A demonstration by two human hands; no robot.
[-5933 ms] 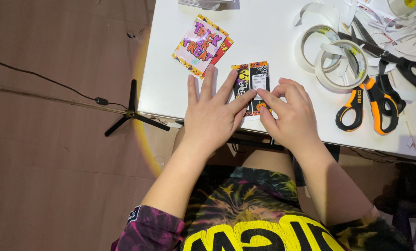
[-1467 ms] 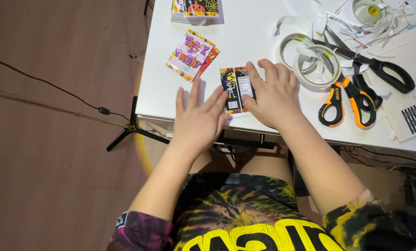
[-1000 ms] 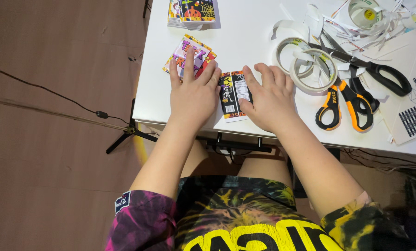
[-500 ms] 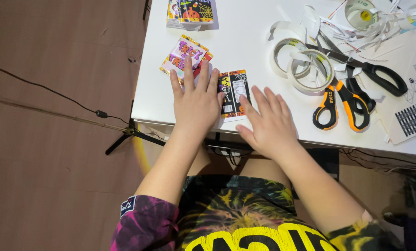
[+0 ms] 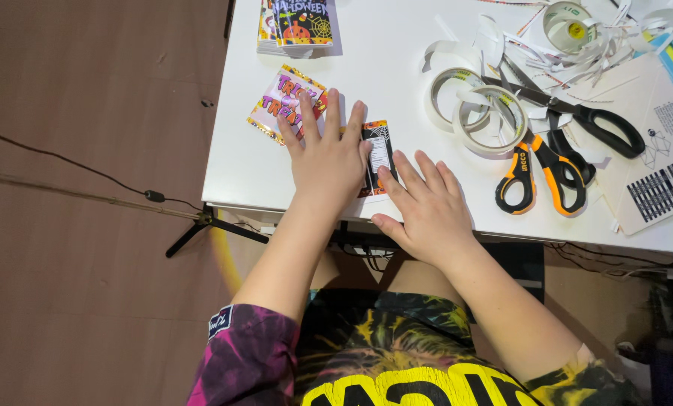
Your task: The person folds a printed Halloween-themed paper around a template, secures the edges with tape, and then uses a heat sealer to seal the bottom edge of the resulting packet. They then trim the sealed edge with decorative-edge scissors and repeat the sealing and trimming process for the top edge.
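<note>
While your hands rest flat, here is what I see, left to right.
Pink packet (image 5: 280, 105): it lies near the table's left side, under your fingertips; a nudge may slide it off.
Left hand (image 5: 329, 154): open, fingers spread, pressing the small dark packet (image 5: 378, 154); push hard and it may crease.
Right hand (image 5: 426, 207): open and flat at the white table (image 5: 396, 75) edge, just touching that packet; a bump may knock it down.
Orange scissors (image 5: 539, 177): near your right hand; reaching fast may poke you.

White table (image 5: 396, 75): packets (image 5: 282, 101), tape rolls (image 5: 477, 105), scissors (image 5: 543, 169)
</note>
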